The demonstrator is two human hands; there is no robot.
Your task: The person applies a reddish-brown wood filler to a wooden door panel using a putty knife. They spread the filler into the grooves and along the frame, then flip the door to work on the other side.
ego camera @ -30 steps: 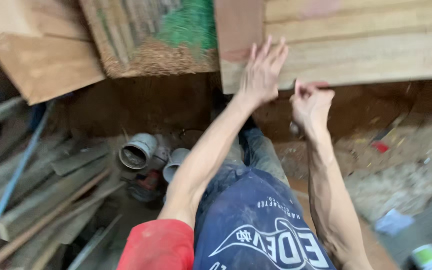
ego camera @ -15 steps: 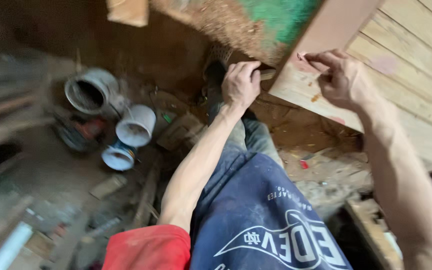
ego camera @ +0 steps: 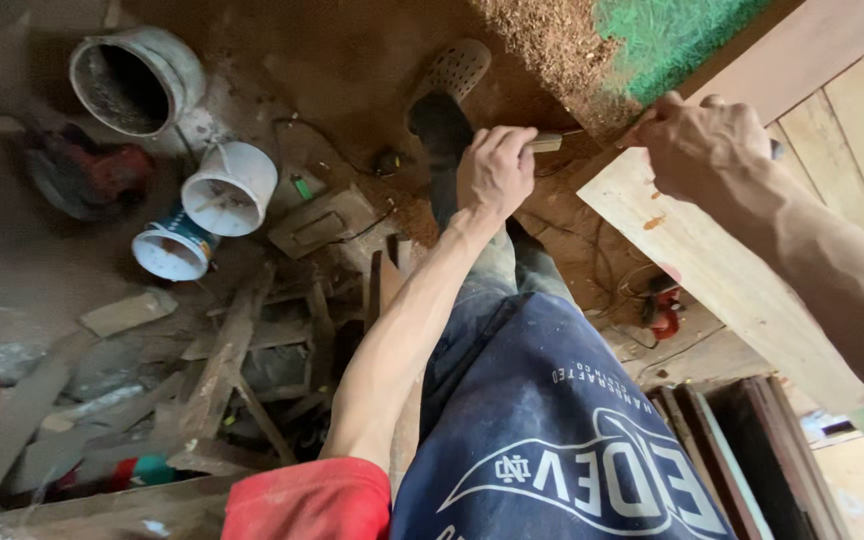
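My left hand [ego camera: 495, 168] is closed around a small pale wooden piece [ego camera: 546, 143] whose end sticks out toward the right, just below a sawdust-covered green surface [ego camera: 652, 40]. My right hand [ego camera: 704, 145] is closed at the corner of a pale plank panel [ego camera: 712, 260], fingers pinched on its edge; a dark tip of something shows behind the hand, and I cannot tell what it is. The two hands are about a hand's width apart. Below them are my legs in dusty blue trousers and a dark foot in a perforated clog [ego camera: 449, 72].
On the dirt floor at the left stand a grey pipe fitting [ego camera: 134, 78], a white bucket [ego camera: 229, 187] and a small can [ego camera: 170, 250]. Scrap wood strips [ego camera: 222, 370] lie heaped below them. A red power tool [ego camera: 662, 315] with cables lies under the panel.
The view has swung down and left, showing more floor. My left hand stays closed on the wooden piece; my right hand has shifted up along the panel's corner.
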